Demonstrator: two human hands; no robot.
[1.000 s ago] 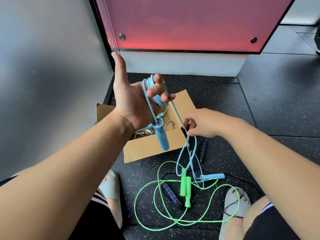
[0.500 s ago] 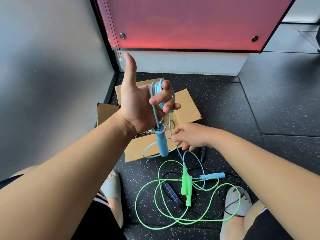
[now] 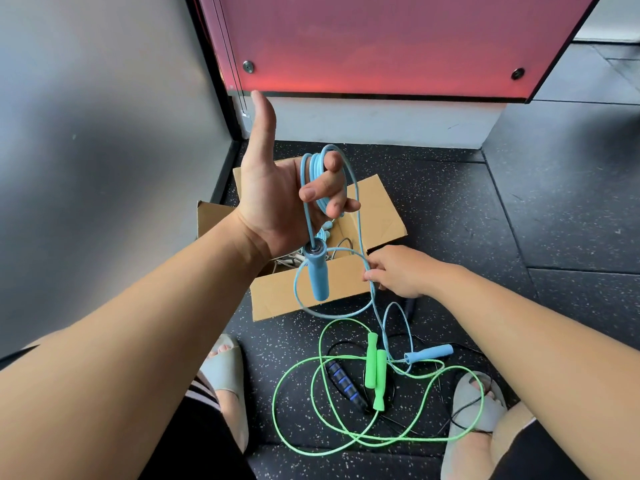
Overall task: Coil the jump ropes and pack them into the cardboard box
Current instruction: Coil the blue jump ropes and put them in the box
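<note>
Squatting on a speckled black floor (image 3: 519, 220) beneath a red wall panel (image 3: 381, 39), a person coils jump ropes over an open cardboard box (image 3: 273, 299). A green rope (image 3: 371, 362) and a black rope (image 3: 343, 382) lie loose by the feet. The left hand (image 3: 273, 202) grips the blue rope (image 3: 318, 275), looped round its fingers; the right hand (image 3: 398, 271) pinches the slack, another turn upward seemingly due.

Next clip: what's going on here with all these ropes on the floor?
A person is partway through coiling the blue jump rope. Several loops sit around the curled fingers of the raised left hand, and one blue handle hangs below the palm. The right hand pinches the loose cord beside the open cardboard box, which holds some cords. The green jump rope and a black rope lie uncoiled on the floor.
</note>
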